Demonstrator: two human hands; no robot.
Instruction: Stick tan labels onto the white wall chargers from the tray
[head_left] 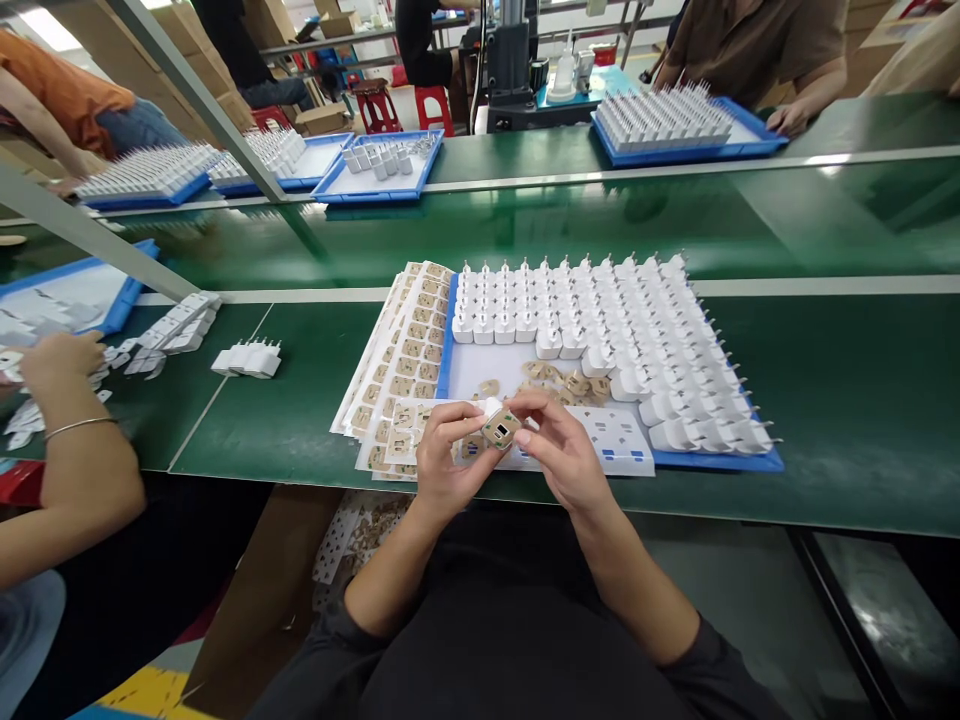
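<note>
Between my fingertips, over the front of the blue-edged tray (pixel 495 360), is a white plug charger (pixel 501 427). Its face, with two dark port openings and a brown paper label, points up toward me. My left hand (pixel 448 460) grips it from the left with thumb and fingers. From the other side, my right hand (pixel 568 460) pinches at its right edge. Beneath my hands lies a label sheet (pixel 619 440), partly peeled, its right part bare of labels. Loose brown paper pieces (pixel 570 383) are heaped just behind them. Rows of white chargers (pixel 600 300) stand pins up in the tray.
Stacked label sheets (pixel 409 360) overlap the tray's left side. A small group of chargers (pixel 248 358) sits farther left, near a co-worker's hand (pixel 64 360). Across the green bench stand more trays of chargers (pixel 664 120). A cardboard box (pixel 262 590) is below the bench edge.
</note>
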